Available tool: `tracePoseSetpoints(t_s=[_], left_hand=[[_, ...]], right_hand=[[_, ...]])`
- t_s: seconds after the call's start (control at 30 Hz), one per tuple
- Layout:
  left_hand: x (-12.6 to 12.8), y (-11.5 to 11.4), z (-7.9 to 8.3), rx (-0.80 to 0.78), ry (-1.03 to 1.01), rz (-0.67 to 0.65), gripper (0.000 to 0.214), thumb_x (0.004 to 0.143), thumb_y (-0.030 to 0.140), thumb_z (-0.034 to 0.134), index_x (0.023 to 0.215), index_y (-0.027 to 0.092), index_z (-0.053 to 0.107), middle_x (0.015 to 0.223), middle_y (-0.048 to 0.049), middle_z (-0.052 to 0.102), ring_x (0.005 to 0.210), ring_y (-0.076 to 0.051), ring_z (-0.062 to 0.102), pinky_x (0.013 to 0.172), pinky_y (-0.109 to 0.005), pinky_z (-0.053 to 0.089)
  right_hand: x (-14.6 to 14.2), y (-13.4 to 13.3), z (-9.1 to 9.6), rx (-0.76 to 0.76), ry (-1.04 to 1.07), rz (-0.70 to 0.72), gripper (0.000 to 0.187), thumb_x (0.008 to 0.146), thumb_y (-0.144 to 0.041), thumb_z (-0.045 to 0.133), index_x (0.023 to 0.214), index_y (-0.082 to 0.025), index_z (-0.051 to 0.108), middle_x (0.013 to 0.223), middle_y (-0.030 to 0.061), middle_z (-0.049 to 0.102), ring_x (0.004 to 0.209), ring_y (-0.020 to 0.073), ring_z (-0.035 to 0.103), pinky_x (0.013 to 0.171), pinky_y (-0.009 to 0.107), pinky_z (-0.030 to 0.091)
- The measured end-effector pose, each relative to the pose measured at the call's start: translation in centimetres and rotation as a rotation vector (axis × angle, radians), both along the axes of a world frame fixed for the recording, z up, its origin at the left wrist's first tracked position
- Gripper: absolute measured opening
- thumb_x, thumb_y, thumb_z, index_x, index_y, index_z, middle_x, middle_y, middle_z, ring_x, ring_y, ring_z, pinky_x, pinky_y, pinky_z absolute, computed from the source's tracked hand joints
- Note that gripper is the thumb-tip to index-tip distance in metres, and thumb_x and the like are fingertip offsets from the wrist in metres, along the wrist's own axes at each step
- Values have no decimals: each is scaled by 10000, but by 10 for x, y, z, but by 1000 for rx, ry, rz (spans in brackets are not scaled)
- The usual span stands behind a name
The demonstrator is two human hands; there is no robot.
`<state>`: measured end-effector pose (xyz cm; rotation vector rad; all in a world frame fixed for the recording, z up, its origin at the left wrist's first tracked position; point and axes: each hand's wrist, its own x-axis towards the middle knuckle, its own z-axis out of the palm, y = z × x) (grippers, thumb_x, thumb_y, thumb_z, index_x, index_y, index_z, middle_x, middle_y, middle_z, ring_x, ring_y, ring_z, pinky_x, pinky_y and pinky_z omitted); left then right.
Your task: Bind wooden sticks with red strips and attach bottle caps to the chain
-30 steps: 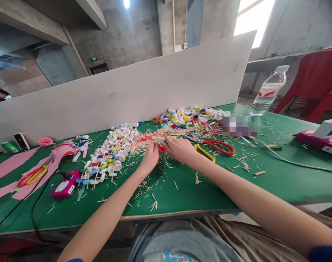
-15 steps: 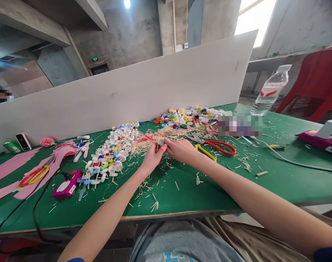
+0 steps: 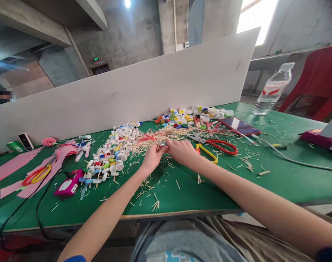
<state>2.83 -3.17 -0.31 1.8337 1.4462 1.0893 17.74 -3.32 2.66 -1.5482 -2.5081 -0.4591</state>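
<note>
My left hand (image 3: 152, 157) and my right hand (image 3: 183, 150) meet over the middle of the green table, fingertips together. Between the left fingers shows a small whitish piece (image 3: 162, 143) that looks like a bottle cap. The right fingers are pinched against its far side; whatever they hold is hidden. Just beyond lies a heap of thin wooden sticks (image 3: 179, 131). Left of my hands spreads a pile of bottle caps (image 3: 119, 149), several with sticks in them. Scissors with red and yellow handles (image 3: 222, 146) lie right of my right hand.
Another pile of caps (image 3: 187, 115) sits against the white partition (image 3: 144, 87). A phone (image 3: 241, 125), a cable and a water bottle (image 3: 273, 89) are at right. Pink strips (image 3: 12, 163), second scissors (image 3: 37, 175) and a magenta box (image 3: 69, 183) are at left. Stick scraps litter the table.
My hands stay together at nearly the same place, with slightly shifted fingers. The whole view has moved a little. Nothing on the table has visibly moved.
</note>
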Motion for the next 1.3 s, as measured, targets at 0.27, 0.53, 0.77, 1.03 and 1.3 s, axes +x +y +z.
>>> tracePoseSetpoints(t_s=[0.27, 0.53, 0.77, 1.03, 1.3], left_hand=[[3, -6, 5, -9, 111, 84, 465, 838, 559, 482, 588, 194, 338, 525, 54, 358, 520, -99, 286, 531, -267, 184], [6, -7, 4, 36, 102, 142, 460, 856, 506, 492, 588, 201, 276, 529, 60, 288, 516, -98, 256, 529, -270, 189], [1, -2, 0, -42, -63, 74, 465, 854, 631, 384, 661, 209, 357, 526, 55, 336, 489, -104, 346, 528, -257, 252], [5, -7, 1, -11, -156, -29, 452, 798, 642, 487, 751, 193, 483, 596, 7, 490, 587, -140, 484, 572, -265, 351], [0, 3, -2, 22, -89, -49, 477, 764, 641, 534, 731, 167, 506, 665, -1, 518, 612, -123, 434, 579, -249, 304]], right_hand=[[-9, -5, -8, 6, 32, -104, 245, 950, -279, 337, 1049, -134, 507, 805, 152, 691, 782, 251, 681, 604, 274, 399], [0, 0, 2, 0, 97, -223, 529, 980, -448, 139, 992, -113, 548, 785, 176, 690, 762, 272, 683, 572, 278, 380], [5, 5, 1, 28, 95, -84, 492, 982, -453, 144, 1077, -137, 508, 778, 127, 688, 699, 251, 669, 570, 264, 336], [7, 5, 0, -72, -12, 124, 361, 978, -355, 202, 1122, -158, 469, 891, 126, 681, 747, 221, 657, 562, 256, 314], [3, 2, 0, -38, -9, 23, 349, 976, -384, 246, 1136, -168, 469, 901, 133, 694, 767, 243, 668, 585, 257, 335]])
